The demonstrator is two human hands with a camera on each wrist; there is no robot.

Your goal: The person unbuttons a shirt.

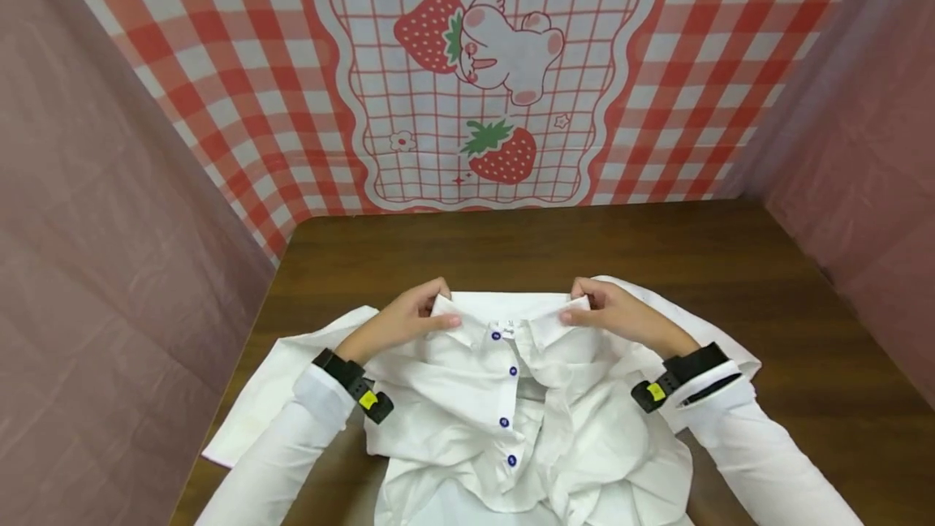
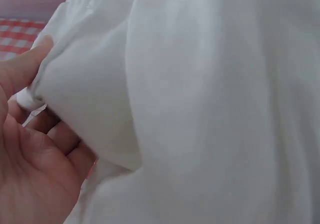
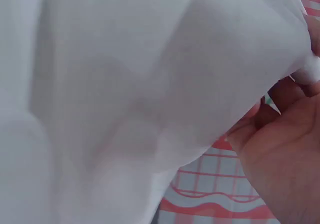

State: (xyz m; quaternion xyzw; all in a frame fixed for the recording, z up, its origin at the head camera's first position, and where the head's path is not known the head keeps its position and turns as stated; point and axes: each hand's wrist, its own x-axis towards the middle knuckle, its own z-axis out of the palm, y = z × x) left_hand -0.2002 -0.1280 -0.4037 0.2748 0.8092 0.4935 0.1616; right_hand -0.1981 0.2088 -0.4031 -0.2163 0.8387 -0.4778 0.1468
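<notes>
A white button-up shirt (image 1: pixel 453 396) with dark blue buttons is held up by its collar (image 1: pixel 511 303), facing the head camera. My left hand (image 1: pixel 405 316) pinches one side of the collar, thumb in front and fingers behind. At the opposite side, my right hand (image 1: pixel 624 316) grips the collar in the same way. Below, the body hangs in loose folds, and the sleeves spread out to both sides. White cloth (image 2: pixel 190 94) fills most of the left wrist view, beside the left hand's thumb and curled fingers. In the right wrist view, cloth (image 3: pixel 125 74) hides much of the scene.
Beneath the shirt is a dark brown wooden table (image 1: pixel 511 250). A red-and-white checked cloth (image 1: pixel 241 47) with strawberry pictures hangs behind it. Pinkish curtains (image 1: pixel 95 226) close off both sides. Each wrist wears a black strap with a small camera.
</notes>
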